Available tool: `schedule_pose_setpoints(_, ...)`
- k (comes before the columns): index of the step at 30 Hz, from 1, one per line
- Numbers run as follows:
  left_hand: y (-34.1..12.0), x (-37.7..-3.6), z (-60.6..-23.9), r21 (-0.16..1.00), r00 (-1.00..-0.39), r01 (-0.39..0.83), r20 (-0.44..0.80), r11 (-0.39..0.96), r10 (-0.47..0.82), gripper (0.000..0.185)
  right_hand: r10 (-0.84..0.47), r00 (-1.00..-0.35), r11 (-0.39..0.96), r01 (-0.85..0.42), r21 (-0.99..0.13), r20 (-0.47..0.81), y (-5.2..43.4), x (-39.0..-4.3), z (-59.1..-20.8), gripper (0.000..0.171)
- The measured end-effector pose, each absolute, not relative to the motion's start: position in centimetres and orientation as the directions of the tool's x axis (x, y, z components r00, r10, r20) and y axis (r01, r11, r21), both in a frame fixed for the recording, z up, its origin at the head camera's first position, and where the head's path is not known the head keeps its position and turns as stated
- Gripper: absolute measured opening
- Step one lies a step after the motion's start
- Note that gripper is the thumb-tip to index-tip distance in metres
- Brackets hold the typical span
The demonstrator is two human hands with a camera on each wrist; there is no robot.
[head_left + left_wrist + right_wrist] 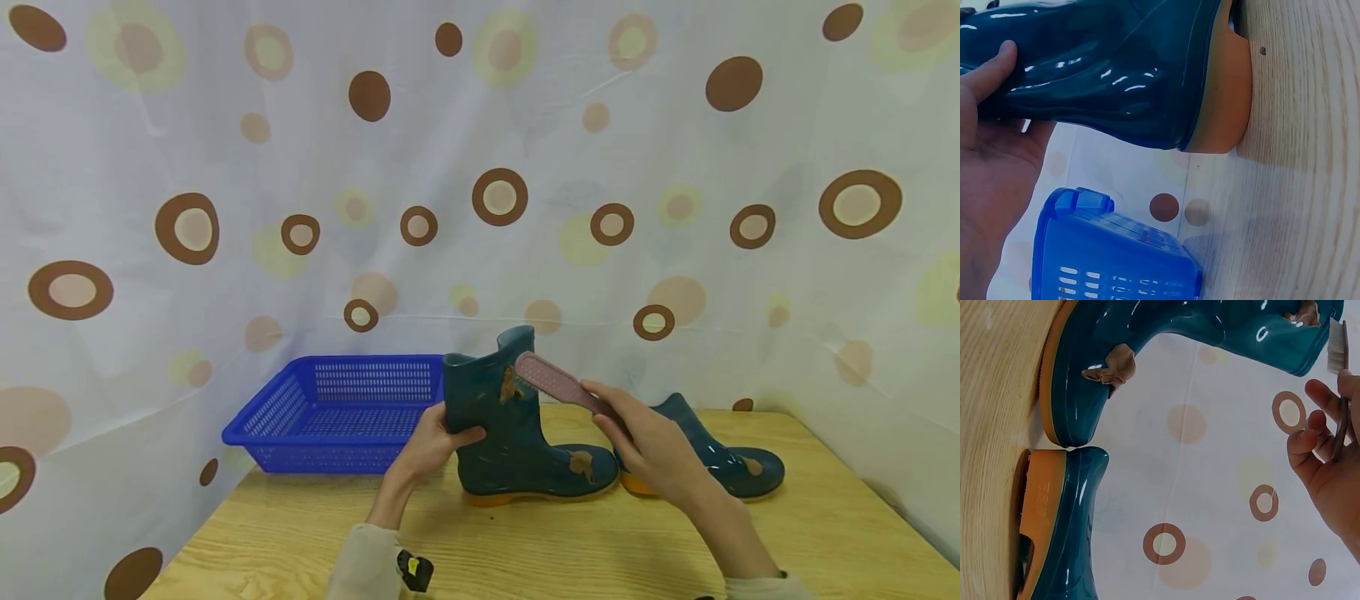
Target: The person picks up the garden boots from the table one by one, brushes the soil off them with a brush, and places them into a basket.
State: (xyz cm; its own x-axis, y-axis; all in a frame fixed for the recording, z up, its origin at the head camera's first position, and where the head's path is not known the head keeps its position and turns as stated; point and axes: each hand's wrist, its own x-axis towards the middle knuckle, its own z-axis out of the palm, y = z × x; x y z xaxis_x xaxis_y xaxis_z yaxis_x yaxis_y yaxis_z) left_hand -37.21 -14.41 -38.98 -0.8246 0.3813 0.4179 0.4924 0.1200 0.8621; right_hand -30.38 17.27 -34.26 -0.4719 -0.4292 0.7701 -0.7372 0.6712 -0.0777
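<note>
The left hand (432, 439) is gripping the boot (517, 433) standing on the bench (525, 542) — the right hand (652, 450) is holding a brush (558, 383) against its shaft.

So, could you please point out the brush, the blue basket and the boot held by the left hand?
brush (557, 382): head view, on the pink back of its head.
blue basket (279, 406): head view, on its left wall.
boot (517, 442): head view, on the shaft's side.
</note>
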Motion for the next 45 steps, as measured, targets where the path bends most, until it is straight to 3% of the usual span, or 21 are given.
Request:
schedule_pose_setpoints(8,-14.6,-37.2,-38.9,0.863,-0.82,0.492,0.417,0.111,0.392,0.041,-0.428,-0.449,0.669,-0.741,-0.059,0.785,16.6,-30.4,-34.4,0.049)
schedule_pose_setpoints(38,-14.9,-37.3,-39.0,0.864,-0.819,0.492,0.416,0.11,0.395,0.048,-0.479,-0.547,0.621,-0.764,-0.176,0.686,18.0,-30.3,-34.0,0.042)
schedule_pose_setpoints(45,-15.0,-37.2,-38.8,0.883,-0.854,0.446,0.371,0.147,0.366,0.056,-0.482,-0.577,0.624,-0.754,-0.204,0.659,18.3,-30.1,-33.9,0.04)
